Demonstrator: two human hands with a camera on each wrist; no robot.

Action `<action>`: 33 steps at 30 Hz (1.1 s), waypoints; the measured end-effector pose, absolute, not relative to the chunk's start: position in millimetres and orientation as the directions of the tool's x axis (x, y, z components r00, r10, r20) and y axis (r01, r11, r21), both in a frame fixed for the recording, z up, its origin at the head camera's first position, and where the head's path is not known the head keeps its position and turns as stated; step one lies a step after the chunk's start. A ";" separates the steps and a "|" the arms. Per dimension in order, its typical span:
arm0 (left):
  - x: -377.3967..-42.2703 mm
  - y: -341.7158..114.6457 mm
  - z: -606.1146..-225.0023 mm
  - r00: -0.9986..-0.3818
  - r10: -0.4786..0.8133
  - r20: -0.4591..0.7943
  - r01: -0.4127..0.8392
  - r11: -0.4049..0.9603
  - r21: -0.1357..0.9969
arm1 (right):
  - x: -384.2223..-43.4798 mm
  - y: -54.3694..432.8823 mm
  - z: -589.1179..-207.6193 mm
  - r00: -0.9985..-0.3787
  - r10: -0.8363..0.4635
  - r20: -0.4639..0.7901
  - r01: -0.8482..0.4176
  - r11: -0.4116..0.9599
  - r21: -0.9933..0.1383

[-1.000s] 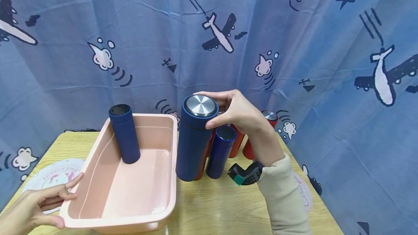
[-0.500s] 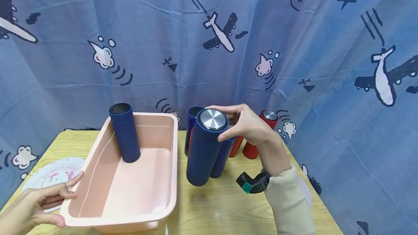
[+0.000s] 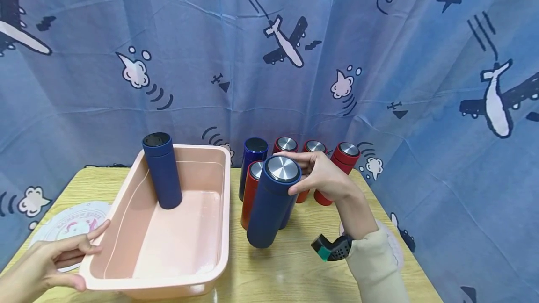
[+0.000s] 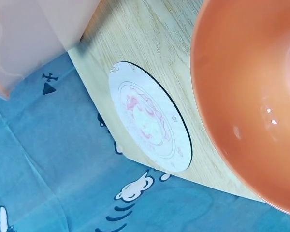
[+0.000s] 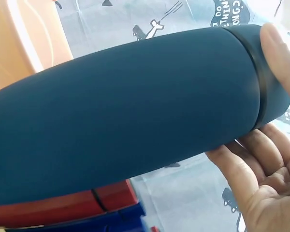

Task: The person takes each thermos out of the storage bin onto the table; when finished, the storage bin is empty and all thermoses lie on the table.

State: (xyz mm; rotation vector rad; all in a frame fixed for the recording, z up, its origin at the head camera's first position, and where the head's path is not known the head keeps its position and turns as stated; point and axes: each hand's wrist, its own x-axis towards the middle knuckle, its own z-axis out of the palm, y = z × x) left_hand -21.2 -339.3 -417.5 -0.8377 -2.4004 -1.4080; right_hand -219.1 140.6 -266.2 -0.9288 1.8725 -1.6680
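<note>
My right hand (image 3: 322, 176) holds a navy blue thermos bottle (image 3: 269, 209) by its upper end, the thumb on one side and the fingers on the other. The bottle leans, its silver-topped lid toward the right. In the right wrist view the bottle (image 5: 125, 106) spans most of the picture, with the thumb on its cap section. My left hand (image 3: 59, 258) grips the near left corner of a pale pink tub (image 3: 153, 286). Inside the tub, toward its far left, stands another navy bottle (image 3: 163, 172) with a black lid. The left hand is out of the left wrist view.
Behind the held bottle stand several red bottles (image 3: 345, 160), a glossy blue one (image 3: 254, 155) and another blue one, mostly hidden. A round white mat (image 3: 69, 221) lies left of the tub. A patterned curtain (image 3: 189, 60) hangs behind the wooden table (image 3: 303, 270).
My right hand has moved right and nearer with the navy bottle, uncovering the glossy blue bottle and red ones behind. The left hand and the tub have stayed in place.
</note>
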 end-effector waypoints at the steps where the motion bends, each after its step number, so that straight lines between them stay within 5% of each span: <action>1: -21.2 -339.3 -417.6 -0.807 0.357 0.470 0.584 0.370 0.723 | -219.5 142.2 -268.4 -0.664 -0.742 0.096 -0.182 0.036 -0.983; 18: -21.3 -339.0 -417.3 -0.796 0.369 0.481 0.599 0.362 0.714 | -226.8 174.8 -298.5 -0.726 -0.683 0.082 -0.155 0.046 -0.987; 33: -22.9 -341.1 -417.7 -0.788 0.395 0.473 0.600 0.320 0.733 | -237.5 209.1 -312.5 -0.708 -0.695 0.127 -0.180 0.004 -0.984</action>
